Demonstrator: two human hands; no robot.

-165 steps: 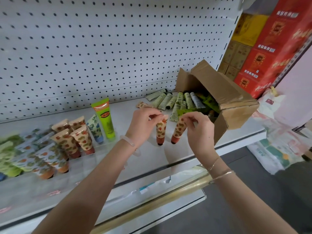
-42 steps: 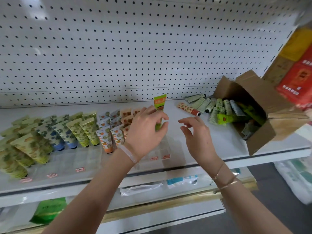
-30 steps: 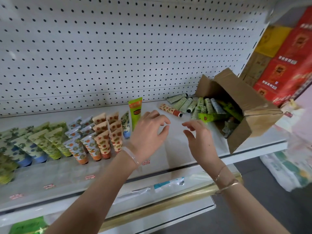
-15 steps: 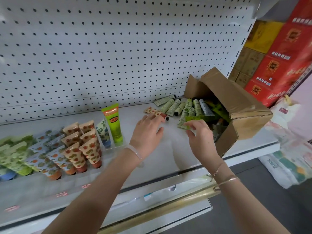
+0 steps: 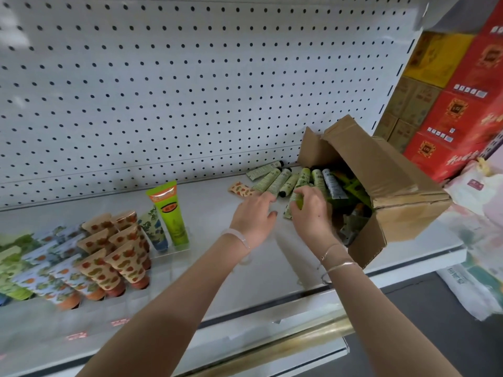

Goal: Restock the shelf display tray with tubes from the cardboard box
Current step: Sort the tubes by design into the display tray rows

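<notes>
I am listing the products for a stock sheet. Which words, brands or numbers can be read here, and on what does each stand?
No text can be read with certainty.
Tall green tube: orange label, print blurred.
Red cartons: gold characters and white stickers, too blurred.
Red price tags: too small.
Tubes lying beside the cardboard box: print too small.

The inside of the brown cardboard box (image 5: 394,191) is shadowed and partly screened by the right hand (image 5: 310,213), by which much of the gripped light green tube (image 5: 297,198) is covered. The cap end of the peach-patterned tube (image 5: 241,189) is hidden under the left hand (image 5: 253,216). The leftmost standing tubes (image 5: 13,278) are blurred and cropped.
</notes>
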